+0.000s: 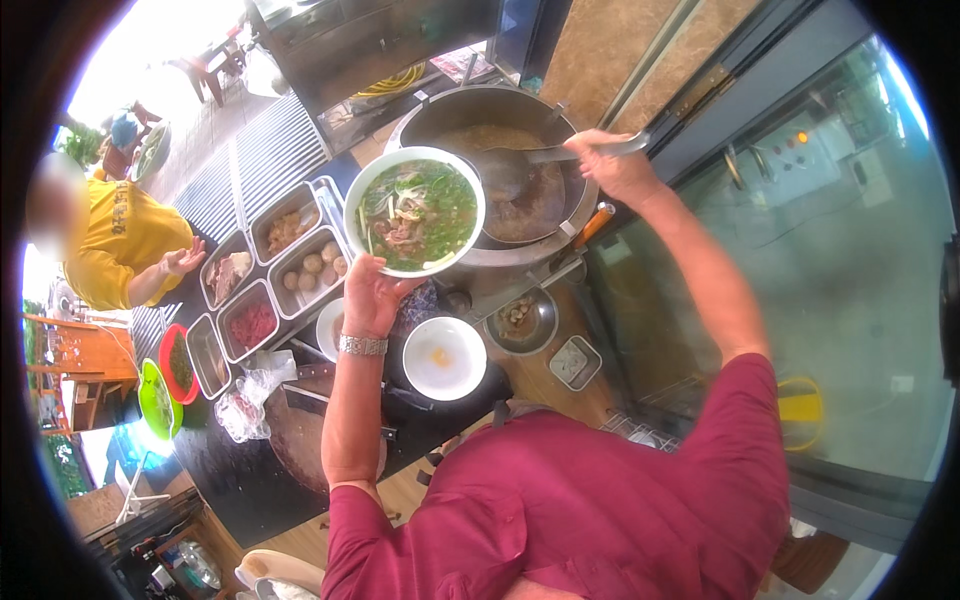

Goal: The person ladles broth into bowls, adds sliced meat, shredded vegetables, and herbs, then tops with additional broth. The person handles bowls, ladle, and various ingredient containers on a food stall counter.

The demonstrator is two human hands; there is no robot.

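Observation:
My left hand [375, 296] holds up a white bowl [472, 169] by its near rim. Broth, chopped green herbs, meat slices and pale noodles or sprouts fill the bowl. In my right hand [611, 169] is the handle of a metal ladle [551, 154], whose head is down over the large stockpot [420, 124]. Brown broth [487, 137] fills the pot, and the bowl hides part of its left rim. Below the raised bowl, a second white bowl [454, 379] stands on the counter with a little yellowish stuff in its bottom.
Left of the bowl are metal trays of meatballs [313, 262], red raw meat [253, 326] and sliced meat [227, 276]. A cleaver [306, 395] lies on a round chopping board [292, 439]. A person in a yellow shirt [135, 240] stands across the counter. A metal bowl [545, 337] sits beside the stockpot.

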